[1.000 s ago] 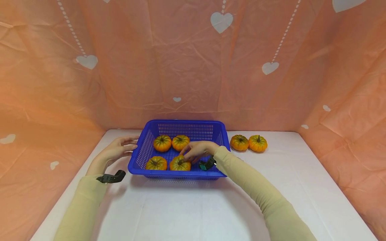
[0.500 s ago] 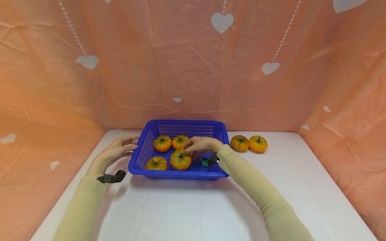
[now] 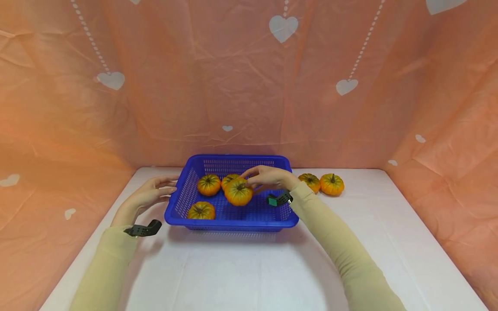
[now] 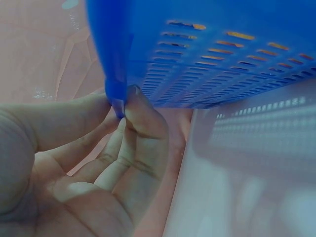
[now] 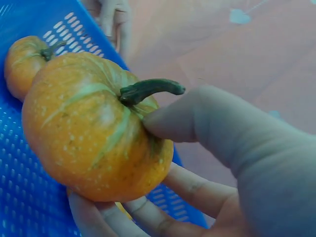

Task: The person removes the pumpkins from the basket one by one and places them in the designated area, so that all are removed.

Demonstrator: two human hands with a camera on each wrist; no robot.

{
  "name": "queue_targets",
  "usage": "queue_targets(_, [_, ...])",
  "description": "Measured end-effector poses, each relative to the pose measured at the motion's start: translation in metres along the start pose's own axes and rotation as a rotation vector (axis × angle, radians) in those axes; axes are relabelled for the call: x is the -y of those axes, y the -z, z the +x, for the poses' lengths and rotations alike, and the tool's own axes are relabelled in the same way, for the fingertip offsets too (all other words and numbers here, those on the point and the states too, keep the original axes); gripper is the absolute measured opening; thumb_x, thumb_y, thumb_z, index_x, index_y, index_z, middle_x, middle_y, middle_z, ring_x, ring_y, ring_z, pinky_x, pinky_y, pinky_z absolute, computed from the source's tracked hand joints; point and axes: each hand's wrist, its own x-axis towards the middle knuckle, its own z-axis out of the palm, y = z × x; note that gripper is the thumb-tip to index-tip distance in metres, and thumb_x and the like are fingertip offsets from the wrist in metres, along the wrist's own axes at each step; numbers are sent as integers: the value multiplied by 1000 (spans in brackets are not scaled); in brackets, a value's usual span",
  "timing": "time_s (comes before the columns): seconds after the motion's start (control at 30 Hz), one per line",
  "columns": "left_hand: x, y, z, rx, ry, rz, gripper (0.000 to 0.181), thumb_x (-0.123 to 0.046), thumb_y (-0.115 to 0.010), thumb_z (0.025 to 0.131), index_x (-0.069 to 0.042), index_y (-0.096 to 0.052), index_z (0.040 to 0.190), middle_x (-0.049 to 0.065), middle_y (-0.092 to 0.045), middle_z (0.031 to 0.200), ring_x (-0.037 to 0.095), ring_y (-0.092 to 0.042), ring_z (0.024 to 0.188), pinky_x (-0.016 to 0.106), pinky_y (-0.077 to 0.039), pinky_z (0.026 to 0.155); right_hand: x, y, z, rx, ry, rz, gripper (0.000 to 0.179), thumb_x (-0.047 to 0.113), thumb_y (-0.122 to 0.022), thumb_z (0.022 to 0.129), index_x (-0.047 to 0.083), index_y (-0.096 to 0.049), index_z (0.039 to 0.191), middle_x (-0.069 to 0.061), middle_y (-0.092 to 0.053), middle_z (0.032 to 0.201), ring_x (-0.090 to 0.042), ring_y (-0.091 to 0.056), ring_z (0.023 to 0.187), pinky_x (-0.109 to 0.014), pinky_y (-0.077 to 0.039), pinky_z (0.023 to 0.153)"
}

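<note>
My right hand (image 3: 268, 178) grips a small orange pumpkin (image 3: 238, 192) above the floor of the blue plastic basket (image 3: 241, 223). In the right wrist view the thumb presses beside the green stem of this pumpkin (image 5: 94, 128), and the fingers curl under it. With thumb and fingers, my left hand (image 3: 149, 194) pinches the left rim of the basket; the left wrist view shows the rim (image 4: 116, 91) between them. Inside the basket lie a back-left pumpkin (image 3: 209, 185), a front-left pumpkin (image 3: 201, 211) and a partly hidden pumpkin (image 3: 227, 180) behind the held one.
Two more pumpkins, one nearer the basket (image 3: 310, 182) and one farther right (image 3: 332, 184), sit on the white table (image 3: 218, 272) right of the basket. My right forearm partly covers the nearer one. Pink cloth (image 3: 241, 95) with white hearts hangs behind and at both sides.
My right hand has lifted the front-right pumpkin off the basket floor and moved it up, back and slightly right. The left hand has stayed at the rim.
</note>
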Motion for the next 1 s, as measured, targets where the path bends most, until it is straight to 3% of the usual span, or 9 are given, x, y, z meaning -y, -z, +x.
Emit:
queue_targets(0.2, [1, 0, -1, -2, 9, 1, 57, -7, -54, 98, 11, -27, 144, 30, -43, 133, 10, -60, 97, 29, -52, 85, 4, 16, -14, -52, 22, 45, 41, 6, -56, 94, 1, -51, 134, -15, -56, 124, -23, -59, 99, -47, -45, 96])
queue_targets(0.47, [1, 2, 0, -12, 10, 28, 57, -9, -56, 97, 10, -30, 144, 25, -48, 130, 12, -61, 97, 30, -52, 85, 4, 36, -35, -121, 67, 27, 41, 7, -53, 96, -1, -47, 136, -15, -55, 119, -23, -58, 96, -44, -48, 93])
queue_targets(0.67, [1, 2, 0, -14, 6, 28, 58, -10, -58, 96, 11, -30, 143, 19, -52, 125, 12, -61, 96, 28, -53, 82, 1, 49, -49, -142, 87, 30, 42, 9, -52, 97, -1, -45, 137, -22, -50, 130, -30, -56, 109, -50, -42, 98])
queue_targets(1.0, [0, 1, 2, -11, 21, 34, 54, -7, -54, 97, 9, -31, 144, 30, -44, 134, 12, -61, 99, 31, -52, 85, -4, 77, -80, -222, 88, 65, 49, 15, -49, 100, -4, -35, 143, -24, -39, 141, -34, -50, 117, -49, -41, 100])
